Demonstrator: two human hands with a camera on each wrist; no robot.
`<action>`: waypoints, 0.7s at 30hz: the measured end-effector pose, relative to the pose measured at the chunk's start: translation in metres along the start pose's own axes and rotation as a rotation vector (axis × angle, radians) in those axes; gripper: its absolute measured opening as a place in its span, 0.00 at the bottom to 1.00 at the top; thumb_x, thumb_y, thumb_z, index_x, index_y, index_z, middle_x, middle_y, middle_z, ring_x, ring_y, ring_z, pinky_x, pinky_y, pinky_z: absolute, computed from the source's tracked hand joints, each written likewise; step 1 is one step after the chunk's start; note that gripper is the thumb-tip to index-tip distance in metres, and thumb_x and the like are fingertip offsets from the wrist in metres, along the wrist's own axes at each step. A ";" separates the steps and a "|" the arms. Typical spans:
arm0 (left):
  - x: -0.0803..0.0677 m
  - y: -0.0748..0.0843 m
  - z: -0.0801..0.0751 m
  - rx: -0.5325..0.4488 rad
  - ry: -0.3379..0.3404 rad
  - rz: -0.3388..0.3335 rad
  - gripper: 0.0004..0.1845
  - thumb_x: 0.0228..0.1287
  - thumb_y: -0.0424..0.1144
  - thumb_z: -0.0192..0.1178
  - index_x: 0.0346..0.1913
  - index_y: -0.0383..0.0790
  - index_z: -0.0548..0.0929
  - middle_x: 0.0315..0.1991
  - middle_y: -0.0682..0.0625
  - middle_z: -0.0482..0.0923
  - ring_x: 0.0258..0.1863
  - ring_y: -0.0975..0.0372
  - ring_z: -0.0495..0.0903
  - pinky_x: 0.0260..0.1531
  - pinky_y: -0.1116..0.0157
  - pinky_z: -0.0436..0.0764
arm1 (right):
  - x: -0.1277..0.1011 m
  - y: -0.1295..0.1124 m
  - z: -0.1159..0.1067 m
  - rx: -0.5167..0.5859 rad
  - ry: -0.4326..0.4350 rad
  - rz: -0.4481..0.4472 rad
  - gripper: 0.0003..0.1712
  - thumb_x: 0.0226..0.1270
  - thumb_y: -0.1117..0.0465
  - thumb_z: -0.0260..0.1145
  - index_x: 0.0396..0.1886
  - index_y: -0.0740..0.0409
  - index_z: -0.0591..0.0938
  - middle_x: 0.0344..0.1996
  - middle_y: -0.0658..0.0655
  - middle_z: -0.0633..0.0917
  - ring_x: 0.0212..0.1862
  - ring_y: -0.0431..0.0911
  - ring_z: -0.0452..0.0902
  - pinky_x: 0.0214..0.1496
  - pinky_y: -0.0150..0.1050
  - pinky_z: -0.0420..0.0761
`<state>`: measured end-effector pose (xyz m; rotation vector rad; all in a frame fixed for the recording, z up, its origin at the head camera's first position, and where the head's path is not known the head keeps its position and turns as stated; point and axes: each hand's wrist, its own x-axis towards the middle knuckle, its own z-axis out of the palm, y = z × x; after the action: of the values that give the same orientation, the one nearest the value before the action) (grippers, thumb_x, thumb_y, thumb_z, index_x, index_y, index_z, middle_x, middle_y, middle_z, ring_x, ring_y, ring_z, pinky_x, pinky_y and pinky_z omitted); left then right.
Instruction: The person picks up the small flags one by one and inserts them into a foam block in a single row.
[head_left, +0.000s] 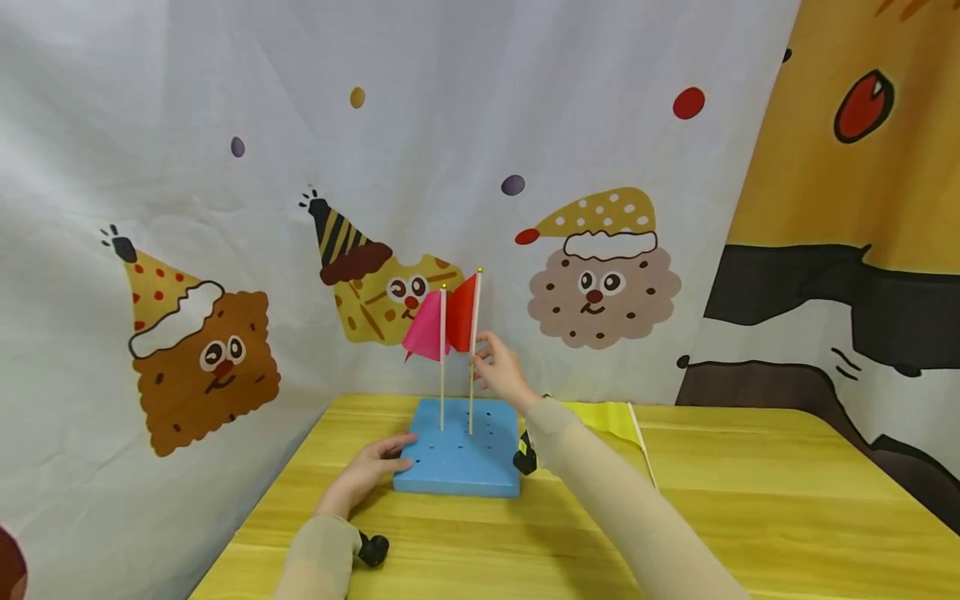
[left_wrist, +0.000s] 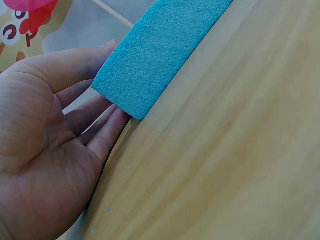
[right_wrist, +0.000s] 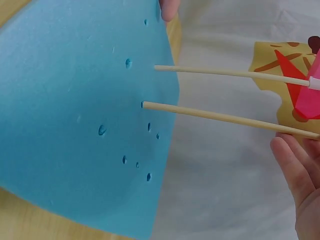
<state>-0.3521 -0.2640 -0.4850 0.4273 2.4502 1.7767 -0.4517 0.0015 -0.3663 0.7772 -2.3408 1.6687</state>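
Standing on a yellow bench [head_left: 750, 500], a blue foam block [head_left: 457, 467] under both hands, left hand [head_left: 363, 475] flat against its near-left corner, fingers straight, right hand [head_left: 502, 375] loosely open beside the red flag [head_left: 463, 314] stick, holding nothing, pink flag [head_left: 426, 329] just left.

No readable text or numbers anywhere.
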 end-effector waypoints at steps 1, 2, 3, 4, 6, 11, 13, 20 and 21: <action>0.000 0.000 0.000 -0.004 0.001 -0.002 0.29 0.67 0.39 0.63 0.68 0.36 0.71 0.70 0.35 0.61 0.69 0.40 0.56 0.64 0.44 0.63 | 0.001 0.000 0.001 0.004 0.003 0.000 0.17 0.72 0.67 0.58 0.59 0.56 0.71 0.38 0.67 0.83 0.33 0.60 0.83 0.32 0.57 0.83; 0.000 0.000 0.001 -0.006 0.001 -0.005 0.29 0.66 0.39 0.63 0.68 0.36 0.71 0.70 0.35 0.61 0.70 0.40 0.56 0.64 0.44 0.63 | 0.001 0.000 0.001 0.007 0.003 0.001 0.17 0.72 0.67 0.58 0.58 0.56 0.71 0.39 0.67 0.82 0.33 0.59 0.83 0.33 0.58 0.83; 0.000 0.000 0.001 -0.009 0.004 -0.007 0.29 0.66 0.39 0.63 0.68 0.36 0.71 0.70 0.35 0.61 0.70 0.40 0.56 0.64 0.44 0.62 | 0.002 0.001 0.002 0.012 0.003 0.003 0.17 0.72 0.67 0.58 0.58 0.56 0.71 0.39 0.68 0.82 0.34 0.59 0.83 0.33 0.58 0.83; 0.000 0.000 0.001 -0.013 0.005 -0.009 0.29 0.66 0.39 0.63 0.68 0.36 0.71 0.70 0.35 0.61 0.70 0.40 0.56 0.64 0.44 0.62 | 0.002 0.001 0.002 0.021 0.004 0.006 0.17 0.72 0.67 0.58 0.58 0.55 0.71 0.40 0.69 0.82 0.34 0.60 0.83 0.34 0.59 0.82; 0.000 0.000 0.000 -0.013 0.006 -0.008 0.29 0.66 0.39 0.63 0.68 0.36 0.71 0.71 0.35 0.60 0.70 0.40 0.56 0.64 0.44 0.62 | 0.003 0.000 0.003 0.030 -0.001 0.007 0.17 0.72 0.67 0.58 0.58 0.55 0.70 0.41 0.71 0.82 0.35 0.63 0.82 0.35 0.61 0.82; -0.001 0.001 0.000 -0.009 0.001 -0.008 0.29 0.66 0.39 0.63 0.68 0.35 0.71 0.71 0.35 0.59 0.69 0.40 0.56 0.64 0.44 0.63 | 0.003 0.000 0.006 0.046 -0.004 -0.002 0.18 0.72 0.68 0.58 0.59 0.57 0.70 0.42 0.73 0.81 0.37 0.67 0.81 0.35 0.62 0.81; -0.001 0.001 0.000 -0.010 -0.001 -0.008 0.29 0.67 0.39 0.62 0.68 0.35 0.71 0.71 0.35 0.58 0.69 0.40 0.56 0.64 0.45 0.63 | 0.003 0.001 0.007 0.045 0.000 -0.005 0.18 0.72 0.68 0.58 0.59 0.57 0.70 0.41 0.72 0.81 0.37 0.67 0.81 0.35 0.61 0.81; -0.002 0.003 0.001 -0.014 0.000 -0.013 0.28 0.67 0.38 0.62 0.68 0.36 0.71 0.73 0.36 0.56 0.70 0.41 0.56 0.64 0.45 0.62 | 0.004 0.003 0.009 0.037 0.013 -0.005 0.17 0.72 0.67 0.58 0.58 0.56 0.70 0.38 0.65 0.83 0.35 0.61 0.83 0.34 0.58 0.82; -0.001 0.004 0.001 -0.014 0.000 -0.012 0.28 0.67 0.38 0.62 0.68 0.36 0.71 0.72 0.35 0.56 0.70 0.41 0.56 0.64 0.44 0.62 | 0.004 0.004 0.010 0.038 0.012 -0.004 0.17 0.72 0.67 0.58 0.58 0.56 0.70 0.39 0.66 0.83 0.35 0.62 0.83 0.34 0.58 0.82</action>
<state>-0.3499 -0.2628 -0.4819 0.4108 2.4338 1.7884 -0.4556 -0.0080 -0.3709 0.7753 -2.3050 1.7160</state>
